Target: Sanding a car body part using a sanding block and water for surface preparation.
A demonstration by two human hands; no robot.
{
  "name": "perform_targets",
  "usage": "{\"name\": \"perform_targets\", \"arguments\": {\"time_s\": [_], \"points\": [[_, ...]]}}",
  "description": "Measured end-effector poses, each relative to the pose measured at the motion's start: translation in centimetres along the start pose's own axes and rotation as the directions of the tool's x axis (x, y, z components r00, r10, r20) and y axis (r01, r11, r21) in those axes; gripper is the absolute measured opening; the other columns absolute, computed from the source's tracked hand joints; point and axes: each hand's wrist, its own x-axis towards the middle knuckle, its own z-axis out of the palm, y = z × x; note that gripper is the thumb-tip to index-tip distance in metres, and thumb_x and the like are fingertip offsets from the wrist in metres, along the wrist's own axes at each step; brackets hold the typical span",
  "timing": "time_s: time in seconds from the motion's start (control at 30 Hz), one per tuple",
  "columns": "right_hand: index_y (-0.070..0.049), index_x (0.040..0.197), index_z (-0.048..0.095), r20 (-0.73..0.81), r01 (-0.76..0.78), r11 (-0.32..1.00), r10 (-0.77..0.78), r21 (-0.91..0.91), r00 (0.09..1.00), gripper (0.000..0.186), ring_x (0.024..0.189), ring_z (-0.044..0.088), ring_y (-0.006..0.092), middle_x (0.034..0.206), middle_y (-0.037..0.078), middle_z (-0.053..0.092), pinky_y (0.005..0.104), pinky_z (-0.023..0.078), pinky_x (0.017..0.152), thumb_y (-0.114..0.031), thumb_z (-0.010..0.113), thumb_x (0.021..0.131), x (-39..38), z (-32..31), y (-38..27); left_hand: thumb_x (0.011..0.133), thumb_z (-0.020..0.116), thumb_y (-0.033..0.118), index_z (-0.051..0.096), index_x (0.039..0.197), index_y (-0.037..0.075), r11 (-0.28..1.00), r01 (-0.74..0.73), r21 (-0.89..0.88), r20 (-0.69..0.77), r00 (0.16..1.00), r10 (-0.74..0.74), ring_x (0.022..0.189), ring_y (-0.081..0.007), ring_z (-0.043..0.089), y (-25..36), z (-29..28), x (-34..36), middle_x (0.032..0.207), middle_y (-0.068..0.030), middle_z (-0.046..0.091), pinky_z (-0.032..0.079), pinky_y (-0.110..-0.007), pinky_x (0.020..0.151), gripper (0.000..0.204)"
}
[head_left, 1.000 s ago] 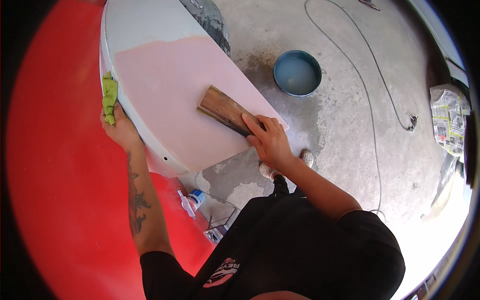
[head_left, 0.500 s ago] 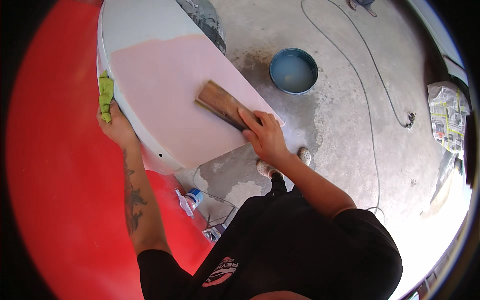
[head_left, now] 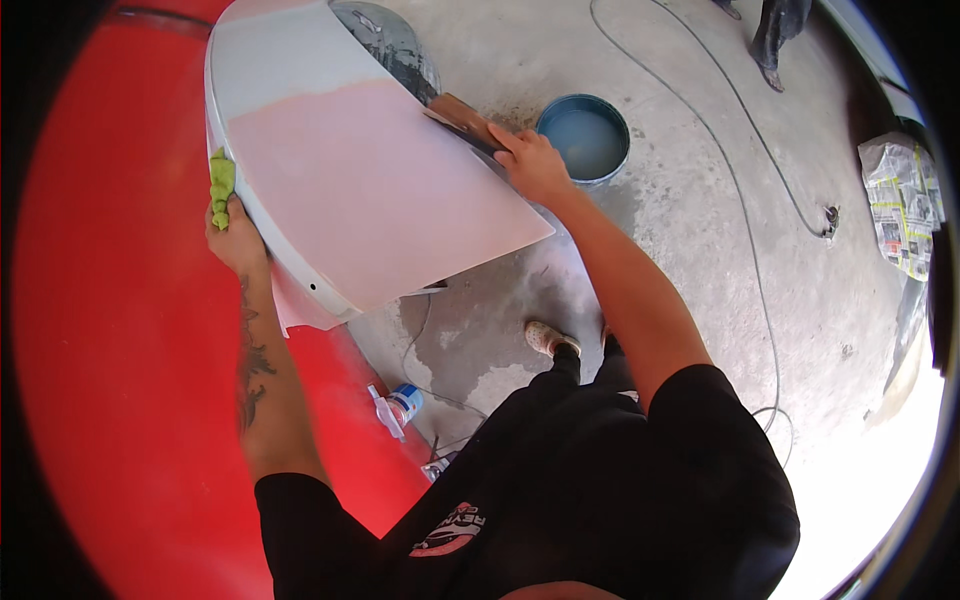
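A curved white car body panel (head_left: 300, 62) lies in front of me, with a broad pale pink coated area (head_left: 370, 195) over its near part. My right hand (head_left: 540, 168) is closed on a long brown sanding block (head_left: 463, 115), tilted at the panel's right edge; whether it touches the surface I cannot tell. At the panel's left edge my left hand (head_left: 238, 240) grips a crumpled lime-green cloth (head_left: 221, 185), its fingers partly hidden behind the rim. A small dark hole (head_left: 313, 286) shows near the panel's lower corner.
Glossy red bodywork (head_left: 120, 300) fills the left. A dark round basin of cloudy water (head_left: 622, 160) stands on the concrete beyond my right hand. A cable (head_left: 735, 200) snakes across the floor. A blue-white can (head_left: 405, 400) sits below the panel. Another person's leg (head_left: 775, 45) shows top right.
My right hand has carried the sanding block from the middle of the pink area up and right to the panel's edge. My left hand stays at the rim. The other person's leg has come further into view.
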Motion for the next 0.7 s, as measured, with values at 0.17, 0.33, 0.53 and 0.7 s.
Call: {"name": "perform_targets", "arguments": {"time_s": [0.17, 0.33, 0.53, 0.7], "points": [[-0.020, 0.145, 0.053, -0.077, -0.352, 0.936, 0.351, 0.004, 0.933, 0.050, 0.103, 0.062, 0.0418, 0.105, 0.025, 0.065, 0.0469, 0.048, 0.093, -0.019, 0.061, 0.095, -17.7, -6.6, 13.6, 0.089, 0.069, 0.036, 0.065, 0.127, 0.010, 0.799, -0.344, 0.493, 0.130, 0.937, 0.323, 0.121, -0.0334, 0.057, 3.4, 0.9, 4.1, 0.136, -0.0154, 0.058, 0.047, -0.049, 0.098, 0.046], [-0.010, 0.142, 0.054, -0.184, -0.763, 0.642, 0.761, 0.071, 0.623, 0.048, 0.102, 0.065, 0.0463, 0.108, 0.031, 0.067, 0.0512, 0.051, 0.087, -0.022, 0.055, 0.095, -37.2, -11.8, 22.6, 0.088, 0.068, 0.037, 0.068, 0.125, 0.020, 0.214, -0.615, 0.759, 0.508, 0.766, 0.394, 0.126, -0.0308, 0.056, 8.9, 4.0, 3.2, 0.133, -0.0101, 0.061, 0.046, -0.057, 0.097, 0.040], [-0.005, 0.143, 0.052, -0.170, -0.850, 0.461, 0.887, 0.254, 0.430, 0.050, 0.113, 0.063, 0.0419, 0.123, 0.028, 0.064, 0.0461, 0.050, 0.093, -0.026, 0.053, 0.098, -46.8, -12.0, 24.7, 0.078, 0.062, 0.013, 0.072, 0.089, 0.015, 0.011, -0.779, 0.627, 0.734, 0.595, 0.326, 0.104, -0.0238, 0.064, 7.4, 9.4, -3.8, 0.102, -0.0019, 0.071, 0.046, -0.051, 0.079, 0.015], [0.001, 0.143, 0.050, -0.109, -0.697, 0.430, 0.884, 0.574, 0.455, 0.047, 0.114, 0.063, 0.0304, 0.127, 0.020, 0.065, 0.0368, 0.048, 0.096, -0.025, 0.049, 0.104, -43.0, -10.6, 23.8, 0.074, 0.068, 0.013, 0.073, 0.093, 0.018, 0.139, -0.862, 0.487, 0.779, 0.501, 0.378, 0.104, -0.0236, 0.061, 7.0, 14.0, -18.3, 0.101, 0.0007, 0.067, 0.045, -0.049, 0.083, 0.020]]}}
